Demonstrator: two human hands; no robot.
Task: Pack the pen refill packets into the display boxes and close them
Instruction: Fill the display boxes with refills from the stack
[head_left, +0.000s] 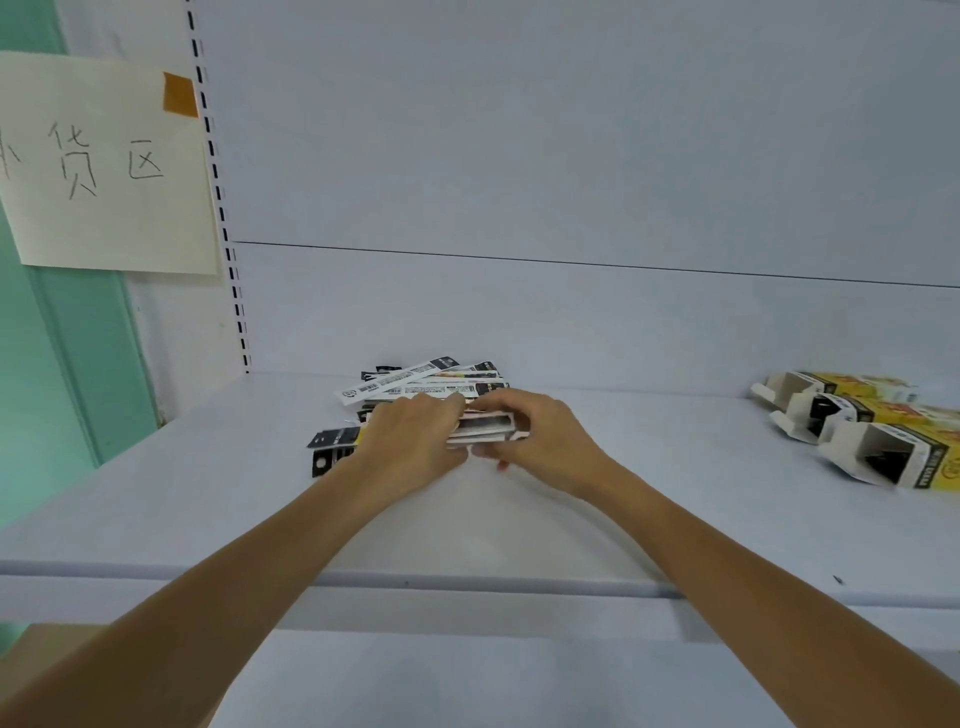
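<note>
Pen refill packets (426, 383) are seen lying in a loose pile near the back of a white shelf (519, 519), roughly at its middle. A small stack (483, 428) of them is held at the front of that pile and gripped between both hands. The left hand (415, 439) is curled over its left end, and the right hand (543, 439) is wrapped round its right end. Whether the stack is lifted off the shelf or resting on it cannot be told. Two dark-ended packets (332, 448) are seen just beside the left wrist. Well apart, at the right end of the shelf, three yellow display boxes (878, 441) are laid on their sides, close against one another, with their end flaps open. On the wall at the left, a paper sign (104, 171) with handwritten characters is fixed by a strip of orange tape (180, 94), beside a slotted upright (224, 218).
</note>
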